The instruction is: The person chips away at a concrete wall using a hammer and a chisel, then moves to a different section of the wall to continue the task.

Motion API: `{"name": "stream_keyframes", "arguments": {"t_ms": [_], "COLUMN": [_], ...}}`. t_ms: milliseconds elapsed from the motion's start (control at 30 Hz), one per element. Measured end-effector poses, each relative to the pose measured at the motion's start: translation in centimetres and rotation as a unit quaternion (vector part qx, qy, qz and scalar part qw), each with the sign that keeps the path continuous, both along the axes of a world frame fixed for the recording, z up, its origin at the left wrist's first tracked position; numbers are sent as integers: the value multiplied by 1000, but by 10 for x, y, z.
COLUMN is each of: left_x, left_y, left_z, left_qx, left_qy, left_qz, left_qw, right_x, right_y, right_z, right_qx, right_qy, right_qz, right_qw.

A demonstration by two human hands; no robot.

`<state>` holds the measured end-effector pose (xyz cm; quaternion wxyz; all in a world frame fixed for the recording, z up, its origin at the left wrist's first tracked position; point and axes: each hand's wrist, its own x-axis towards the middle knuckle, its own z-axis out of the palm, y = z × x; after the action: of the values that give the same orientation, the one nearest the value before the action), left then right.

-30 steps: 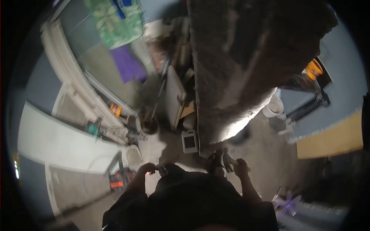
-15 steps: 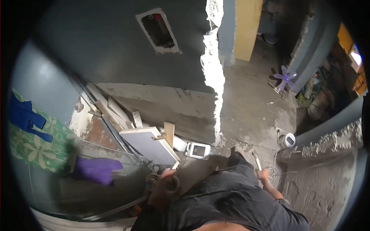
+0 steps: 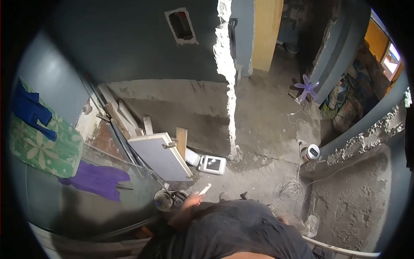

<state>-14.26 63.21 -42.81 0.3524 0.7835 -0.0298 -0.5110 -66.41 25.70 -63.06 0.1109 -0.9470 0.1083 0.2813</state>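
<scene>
Clamped in fingers of left hand (image 3: 193, 200): pale stick (image 3: 207, 188), at left front of body, long axis slanting, free end pointing forward and rightward. Farther forward: white canister (image 3: 212, 165); left of it, tilted board (image 3: 160, 157). Past dark shirt (image 3: 233, 224): right hand (image 3: 283, 220), mostly hidden; cannot tell whether fingers apart or together.

The floor (image 3: 254, 179) bears a jug (image 3: 212, 165) at six o'clock, a bucket (image 3: 161, 203) at seven, a cable (image 3: 288, 190) at four, a fan (image 3: 307, 87) at two.
</scene>
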Motion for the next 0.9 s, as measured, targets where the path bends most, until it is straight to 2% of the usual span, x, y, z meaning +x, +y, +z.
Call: {"name": "stream_keyframes", "arguments": {"t_ms": [67, 100, 133, 167, 200, 233, 267, 300, 333, 367, 400, 433, 500, 533, 600, 633, 700, 767, 800, 833, 900], "left_x": [-14, -19, -22, -26, -23, -17, -13, -2, 12, 23, 39, 47, 76, 91, 121, 135, 167, 196, 208, 220, 240], "left_y": [11, 18, 24, 27, 28, 32, 35, 26, 15, -6, -22, -50, -93, -112, -141, -154, -178, -194, -202, -209, -222], "left_z": [8, 13, 21, 26, 29, 19, 13, 29, 38, 71, 83, 128, 184, 204, 253, 274, 307, 334, 345, 352, 363], "left_qx": [9, 17, 27, 23, 25, -32, -91, -66, -59, -78, -115, -136, -219, -247, -283, -278, -366, -403, -411, -428, -433], "left_qy": [-11, -54, -97, -122, -124, -263, -395, -285, -323, -316, -345, -372, -431, -458, -499, -521, -547, -547, -544, -557, -550], "left_qz": [-8, -24, -42, -31, -31, -70, -108, -57, -58, -65, -65, -63, -84, -82, -121, -126, -160, -202, -222, -232, -245], "left_qw": [1000, 998, 994, 992, 991, 962, 908, 955, 943, 943, 929, 916, 872, 850, 810, 797, 735, 705, 697, 674, 670], "right_x": [5, 10, 23, 33, 40, 52, 64, 75, 75, 77, 80, 90, 121, 135, 157, 185, 227, 280, 304, 328, 385], "right_y": [7, 9, 15, 21, 31, 46, 57, 68, 73, 75, 77, 78, 67, 64, 64, 71, 87, 111, 126, 139, 161], "right_z": [-1, 10, 42, 78, 121, 181, 224, 264, 258, 244, 228, 215, 178, 158, 123, 129, 141, 214, 223, 232, 328], "right_qx": [111, 144, 193, 292, 391, 464, 510, 540, 541, 553, 565, 565, 441, 367, 298, 276, 287, 277, 229, 173, 191], "right_qy": [154, 166, 149, 103, 29, -46, -97, -130, -133, -132, -132, -137, 34, 120, 40, 98, -26, -180, -301, -416, -527], "right_qz": [-40, -93, -195, -387, -526, -590, -615, -625, -628, -630, -633, -637, -590, -551, -375, -599, -703, -671, -653, -622, -592], "right_qw": [981, 971, 950, 869, 755, 659, 593, 548, 544, 528, 512, 506, 675, 740, 877, 745, 650, 664, 657, 641, 580]}}
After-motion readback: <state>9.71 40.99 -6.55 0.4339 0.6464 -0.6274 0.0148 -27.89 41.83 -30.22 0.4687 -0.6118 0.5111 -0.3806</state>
